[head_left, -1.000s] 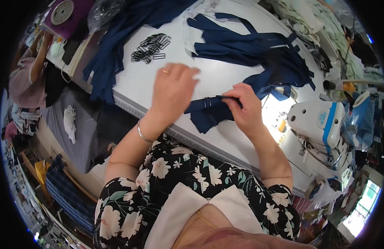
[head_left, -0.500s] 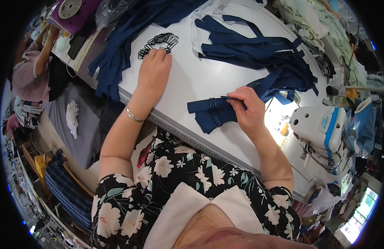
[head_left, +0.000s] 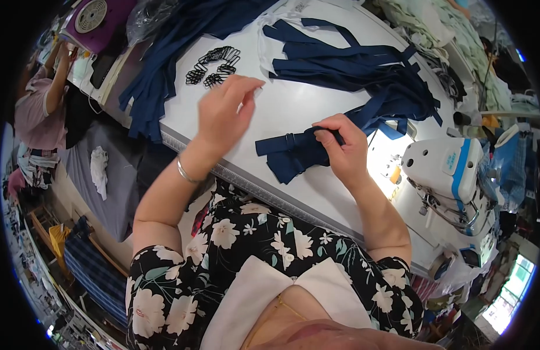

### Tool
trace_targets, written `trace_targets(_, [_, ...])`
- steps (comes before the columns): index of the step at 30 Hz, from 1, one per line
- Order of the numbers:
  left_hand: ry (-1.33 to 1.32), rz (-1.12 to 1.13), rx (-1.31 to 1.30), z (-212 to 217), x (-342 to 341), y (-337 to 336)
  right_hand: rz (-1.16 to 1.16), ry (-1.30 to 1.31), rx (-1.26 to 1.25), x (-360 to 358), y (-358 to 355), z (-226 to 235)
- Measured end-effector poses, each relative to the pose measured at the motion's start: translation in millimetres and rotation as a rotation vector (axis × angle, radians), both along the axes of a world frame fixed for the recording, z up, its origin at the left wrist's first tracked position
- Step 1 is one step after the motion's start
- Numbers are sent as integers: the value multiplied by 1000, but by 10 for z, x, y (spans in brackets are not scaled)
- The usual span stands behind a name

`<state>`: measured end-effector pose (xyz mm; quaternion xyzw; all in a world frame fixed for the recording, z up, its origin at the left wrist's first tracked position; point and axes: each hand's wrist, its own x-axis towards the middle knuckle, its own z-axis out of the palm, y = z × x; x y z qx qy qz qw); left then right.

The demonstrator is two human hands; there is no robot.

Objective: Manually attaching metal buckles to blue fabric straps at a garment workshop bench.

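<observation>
My right hand [head_left: 343, 144] pinches a navy fabric strip [head_left: 287, 168] between thumb and fingers, above the white table. A black rectangular slider buckle [head_left: 290, 140] sits across the strip, left of those fingers. My left hand [head_left: 224, 114] is in the air, slightly blurred, thumb and forefinger pinched together. Whatever lies between those fingertips is too small and smeared to make out. Just beyond the left hand, a loose ring of black slider buckles [head_left: 214, 65] lies on the tabletop. More navy strips [head_left: 352, 64] run in a bundle from the far side to the right hand.
At the right stands a white and blue sewing machine [head_left: 442, 169], its lamp lighting the table. A measuring scale [head_left: 246, 179] runs along the near table edge. Other navy strips [head_left: 159, 87] drape over the left side. A person [head_left: 42, 108] is at the far left.
My left hand has come away from the buckle pile, nearer and to the right. My right hand has tilted slightly, its fingers lying further over the strip.
</observation>
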<state>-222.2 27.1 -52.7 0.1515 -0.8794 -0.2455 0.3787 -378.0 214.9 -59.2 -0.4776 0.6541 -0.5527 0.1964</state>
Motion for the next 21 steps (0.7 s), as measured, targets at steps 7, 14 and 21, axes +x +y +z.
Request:
trace_targets(7, [319,-289,1191,-95,-201,716,-32,-538,68,31,0,12])
trace_targets(14, [381,-353,1344,-141,-287,792,-8,-608,88,-26,7,-2])
trace_targets(21, [227,-377,1393,-99,-264,681,82,-616,115,16,2,58])
